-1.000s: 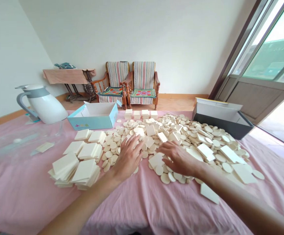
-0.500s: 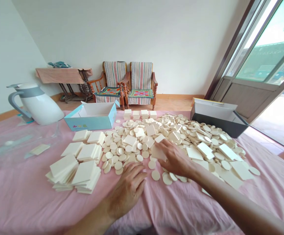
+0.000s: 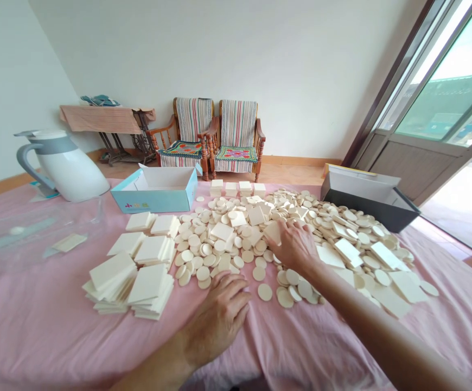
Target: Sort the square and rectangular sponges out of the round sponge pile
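My right hand [image 3: 299, 245] is over the middle of a pile of pale, thin round discs [image 3: 195, 241], fingers bent, with a square wooden tile [image 3: 273, 232] held at its thumb side. Part of that tile is hidden by the hand. My left hand [image 3: 224, 305] lies on the pink cloth at the pile's near edge, fingers loosely stretched and holding nothing. Left of the pile stand several stacks of square tiles [image 3: 148, 285], the nearest ones leaning. More square tiles [image 3: 348, 251] lie loose among the discs.
A light blue open box [image 3: 154, 198] stands behind the stacks, a black open box [image 3: 366, 209] at the back right. On the left are a white jug [image 3: 71, 171] and clear plastic wrapping [image 3: 20, 239]. Short tile stacks [image 3: 230, 189] line the far edge of the pink cloth [image 3: 49, 320].
My right hand has moved slightly away from me over the pile, the square tile still with it. My left hand stays on the cloth. The view has shifted a little.
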A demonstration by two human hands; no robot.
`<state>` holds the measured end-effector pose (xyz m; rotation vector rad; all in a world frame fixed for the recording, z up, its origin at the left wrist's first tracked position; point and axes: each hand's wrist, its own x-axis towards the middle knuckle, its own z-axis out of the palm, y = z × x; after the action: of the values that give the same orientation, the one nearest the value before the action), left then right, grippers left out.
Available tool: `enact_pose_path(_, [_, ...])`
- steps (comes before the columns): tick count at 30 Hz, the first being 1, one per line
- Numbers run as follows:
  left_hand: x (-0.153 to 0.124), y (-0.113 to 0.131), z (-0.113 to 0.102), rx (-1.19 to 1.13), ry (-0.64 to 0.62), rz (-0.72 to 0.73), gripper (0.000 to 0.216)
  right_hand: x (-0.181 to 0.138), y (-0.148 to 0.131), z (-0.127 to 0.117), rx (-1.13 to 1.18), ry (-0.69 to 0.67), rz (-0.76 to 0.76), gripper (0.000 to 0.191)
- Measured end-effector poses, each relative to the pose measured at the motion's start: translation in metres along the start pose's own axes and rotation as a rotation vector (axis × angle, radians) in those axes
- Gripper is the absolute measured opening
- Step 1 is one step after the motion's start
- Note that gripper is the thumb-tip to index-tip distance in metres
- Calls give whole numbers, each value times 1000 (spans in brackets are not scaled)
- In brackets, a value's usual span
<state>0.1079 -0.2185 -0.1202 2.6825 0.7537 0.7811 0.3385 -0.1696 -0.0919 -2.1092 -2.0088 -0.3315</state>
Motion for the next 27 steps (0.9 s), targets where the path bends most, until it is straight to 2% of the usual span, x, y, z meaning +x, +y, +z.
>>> enact_pose_path(5, [-3, -4, 3, -88, 57, -36, 19, -3, 0, -5, 22, -26, -19, 32])
enact_pose_path(9, [-4, -12, 4, -130, 205, -168, 27, -16, -11, -12, 277, -19, -171, 42])
enact_pose_path(12, [-4, -17, 2, -95, 303, -253, 36, -32, -27, -17, 479, -70, -267, 33])
enact_pose_path(16, [-4, -19, -1, -109, 318, -295, 41, -48, -45, -18, 623, -107, -339, 29])
enact_pose_path(19, [-4, -20, -1, -138, 288, -334, 42, -52, -52, -15, 567, -72, -318, 30])
enact_pose_path(23, [-6, -23, -4, -77, 310, -340, 37, -55, -58, -11, 383, -29, -161, 23])
enact_pose_path(27, [-14, -24, -11, 6, 203, -337, 22, -63, -62, -15, 237, -49, -77, 30])
